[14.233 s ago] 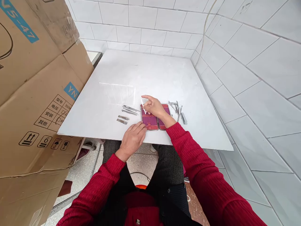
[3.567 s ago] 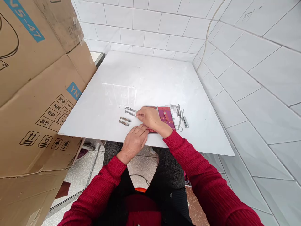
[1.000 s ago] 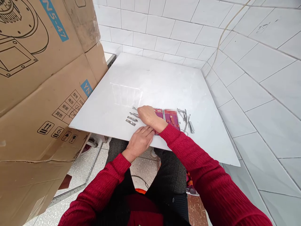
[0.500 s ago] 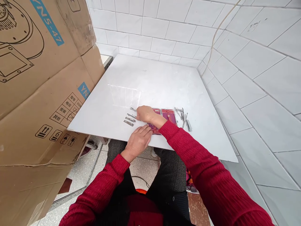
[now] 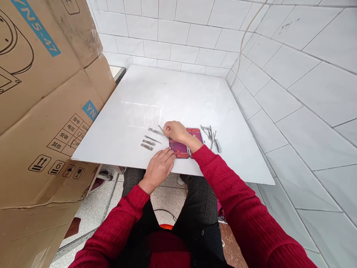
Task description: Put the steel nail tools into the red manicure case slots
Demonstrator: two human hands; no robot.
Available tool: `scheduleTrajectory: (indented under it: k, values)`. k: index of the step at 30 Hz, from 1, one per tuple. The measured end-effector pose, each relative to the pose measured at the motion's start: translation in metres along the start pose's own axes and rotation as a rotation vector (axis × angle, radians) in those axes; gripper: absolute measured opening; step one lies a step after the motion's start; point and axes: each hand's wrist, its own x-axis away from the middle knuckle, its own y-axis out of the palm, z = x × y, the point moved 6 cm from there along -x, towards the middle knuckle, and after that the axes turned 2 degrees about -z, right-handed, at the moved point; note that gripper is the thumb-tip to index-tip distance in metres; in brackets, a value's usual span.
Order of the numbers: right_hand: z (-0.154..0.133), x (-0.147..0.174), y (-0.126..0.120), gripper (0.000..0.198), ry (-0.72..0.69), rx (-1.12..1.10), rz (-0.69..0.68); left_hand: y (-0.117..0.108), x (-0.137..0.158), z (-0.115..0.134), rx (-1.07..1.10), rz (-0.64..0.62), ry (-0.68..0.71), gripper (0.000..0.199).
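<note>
An open manicure case [image 5: 181, 150], purple and red inside, lies near the front edge of the white board. My left hand [image 5: 160, 165] has its fingers together, their tips on the case's lower left edge; the thumb is hidden. Reaching across the case, my right hand [image 5: 176, 131] is closed in a pinch. A thin metal manicure tool [image 5: 161, 128] sticks out beyond its fingers, its kind unclear. To the left lie what look like tweezers [image 5: 155, 131], a slim metal tool [image 5: 153, 139] and two small nail clippers [image 5: 146, 147].
Right of the case lie nippers [image 5: 206, 130], other slim metal tools and a larger nail clipper [image 5: 218, 145]. A big cardboard box [image 5: 64, 100] stands along the left side of the white board [image 5: 178, 93]. Tiled walls [image 5: 173, 33] border the back and right.
My right hand has lifted slightly from the row of tools at the left, with the thin metal tool now showing at its fingers. My left hand stays at the case's edge. The view has shifted slightly.
</note>
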Motion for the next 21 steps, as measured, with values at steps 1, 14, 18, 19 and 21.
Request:
scheduleTrajectory:
  k: [1,14,18,19,21]
  values:
    - [0.011,0.002,-0.003,0.013,0.000,-0.133,0.024,0.000,0.000,0.000,0.000,-0.002,0.000,0.028]
    - [0.083,0.016,0.013,0.022,0.112,-1.072,0.165,0.002,-0.001,-0.001,0.014,-0.013,-0.017,0.031]
    - [0.087,0.016,0.011,0.041,0.103,-1.155,0.159,0.001,-0.002,-0.001,0.005,-0.014,-0.011,0.030]
    - [0.087,0.016,0.010,0.047,0.102,-1.163,0.164,0.001,-0.002,-0.001,0.005,-0.016,-0.010,0.030]
    - [0.087,0.018,0.009,0.059,0.093,-1.159,0.168,0.001,-0.002,-0.001,0.005,-0.017,-0.008,0.029]
